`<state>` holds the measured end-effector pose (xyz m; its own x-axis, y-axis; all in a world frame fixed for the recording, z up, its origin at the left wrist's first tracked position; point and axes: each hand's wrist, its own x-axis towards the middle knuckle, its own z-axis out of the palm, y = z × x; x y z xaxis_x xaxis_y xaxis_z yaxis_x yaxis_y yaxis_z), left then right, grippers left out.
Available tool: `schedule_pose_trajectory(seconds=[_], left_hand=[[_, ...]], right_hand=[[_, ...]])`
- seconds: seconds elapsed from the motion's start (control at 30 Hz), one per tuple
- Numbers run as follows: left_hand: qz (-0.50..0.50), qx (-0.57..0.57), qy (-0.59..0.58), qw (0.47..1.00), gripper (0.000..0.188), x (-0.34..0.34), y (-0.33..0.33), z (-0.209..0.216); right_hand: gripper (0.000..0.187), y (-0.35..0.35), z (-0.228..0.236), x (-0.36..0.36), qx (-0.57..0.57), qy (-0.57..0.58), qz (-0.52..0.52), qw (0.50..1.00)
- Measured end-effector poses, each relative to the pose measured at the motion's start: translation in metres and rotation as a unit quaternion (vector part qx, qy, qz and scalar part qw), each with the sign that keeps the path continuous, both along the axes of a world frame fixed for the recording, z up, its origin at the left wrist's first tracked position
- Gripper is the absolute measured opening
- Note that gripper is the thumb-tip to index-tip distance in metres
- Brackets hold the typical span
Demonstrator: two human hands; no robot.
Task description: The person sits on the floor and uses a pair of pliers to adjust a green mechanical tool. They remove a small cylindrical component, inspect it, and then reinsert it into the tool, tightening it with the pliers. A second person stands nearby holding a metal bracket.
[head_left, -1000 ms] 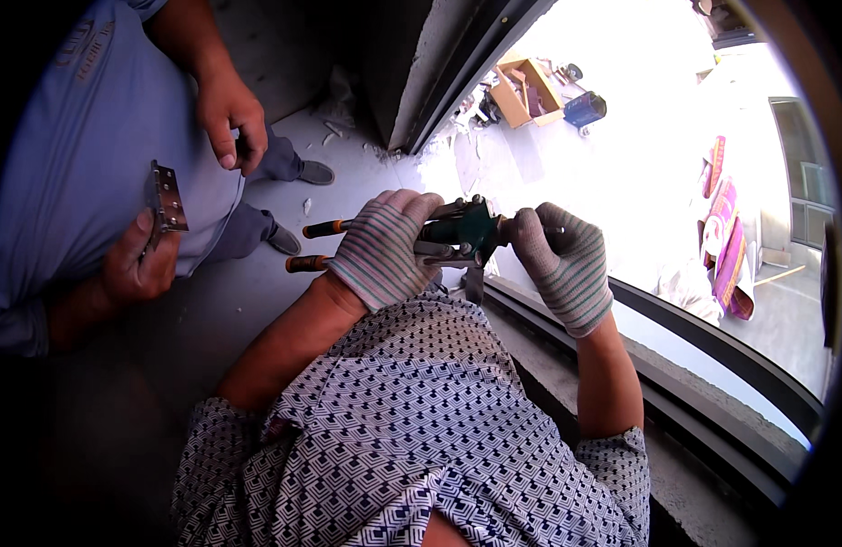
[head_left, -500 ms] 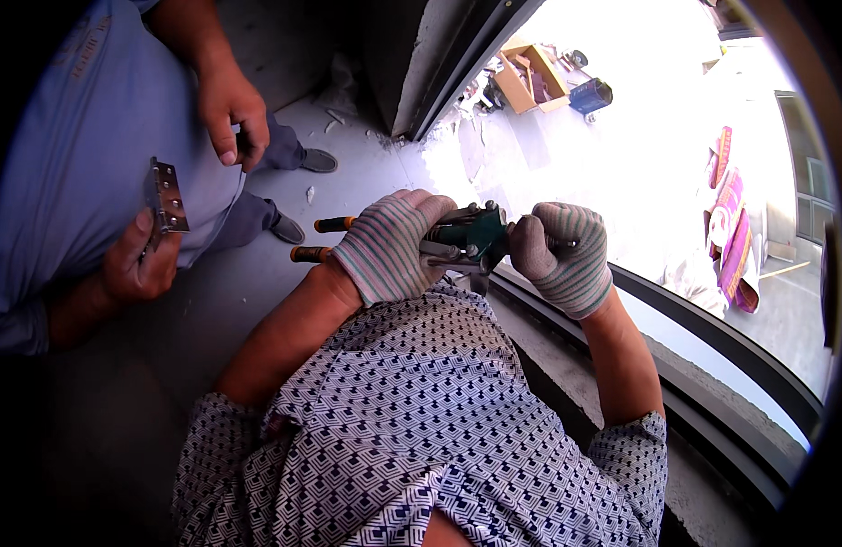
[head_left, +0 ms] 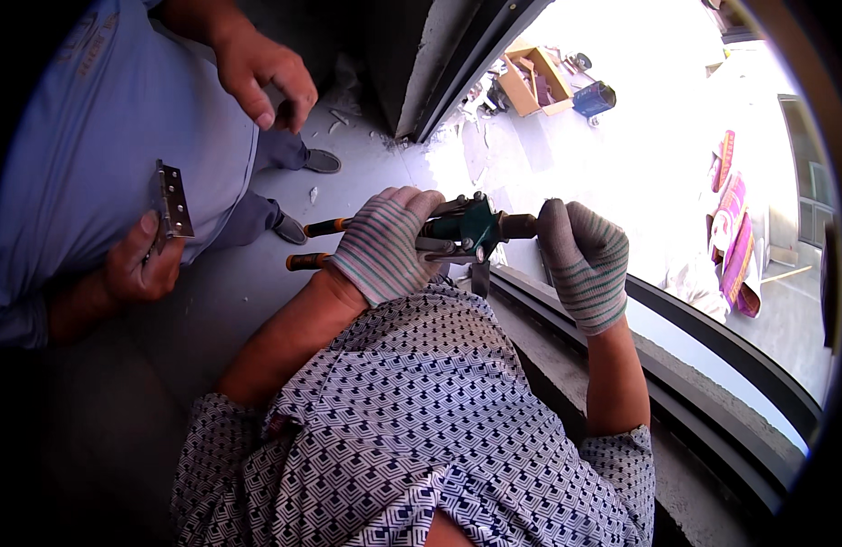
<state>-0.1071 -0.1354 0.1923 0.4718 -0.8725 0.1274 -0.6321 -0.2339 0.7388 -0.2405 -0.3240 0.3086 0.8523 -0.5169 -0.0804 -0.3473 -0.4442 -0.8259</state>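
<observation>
My left hand [head_left: 389, 244], in a striped knit glove with bare fingertips hidden from view, is closed around a hand riveter [head_left: 478, 228]. The tool has a green body, a dark nose pointing right, and two orange-and-black handles that stick out left of my hand. My right hand [head_left: 585, 264], gloved alike, is closed in a pinch right by the tip of the nose. Whatever its fingers hold there is too small or hidden to name. To the left, a co-worker's hand [head_left: 143, 264] holds up a metal hinge [head_left: 175, 202] with screw holes.
The co-worker's other hand [head_left: 266, 77] hangs loosely before a blue shirt. A dark window frame [head_left: 713, 337] runs along my right. Past it lie a cardboard box [head_left: 535, 82] of scraps, a blue can [head_left: 594, 98] and purple printed sacks [head_left: 733, 228]. Debris dots the floor.
My right hand has drawn back to the right, baring the riveter's nose. The riveter has turned slightly in my left hand. The co-worker's free hand has moved right.
</observation>
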Motion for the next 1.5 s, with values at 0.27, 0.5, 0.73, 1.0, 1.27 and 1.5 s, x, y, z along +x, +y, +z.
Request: schedule_pose_trajectory(seconds=[0.27, 0.5, 0.73, 1.0, 1.27, 1.5], left_hand=[[0.027, 0.009, 0.045, 0.999, 0.055, 0.005, 0.014, -0.007], [0.033, -0.016, 0.054, 0.998, 0.057, -0.001, 0.016, -0.010], [0.030, -0.008, 0.045, 0.999, 0.057, -0.001, 0.017, -0.010], [0.002, 0.015, 0.002, 1.000, 0.058, -0.003, 0.014, -0.012], [0.015, 0.034, -0.065, 0.997, 0.060, -0.008, 0.007, -0.010], [-0.041, -0.004, 0.042, 0.998, 0.057, -0.002, 0.005, -0.009]], right_hand=[[0.031, -0.040, 0.024, -0.016, 0.111, -0.147, -0.081, 0.980], [0.011, -0.006, -0.040, -0.017, 0.459, -0.174, -0.088, 0.867], [0.015, 0.012, -0.040, -0.010, 0.519, -0.051, -0.135, 0.842], [0.045, 0.021, -0.040, -0.007, 0.291, 0.024, -0.102, 0.951], [0.051, 0.037, -0.039, 0.011, 0.171, 0.118, -0.149, 0.967], [0.043, 0.018, -0.055, 0.008, 0.028, 0.006, 0.006, 1.000]])
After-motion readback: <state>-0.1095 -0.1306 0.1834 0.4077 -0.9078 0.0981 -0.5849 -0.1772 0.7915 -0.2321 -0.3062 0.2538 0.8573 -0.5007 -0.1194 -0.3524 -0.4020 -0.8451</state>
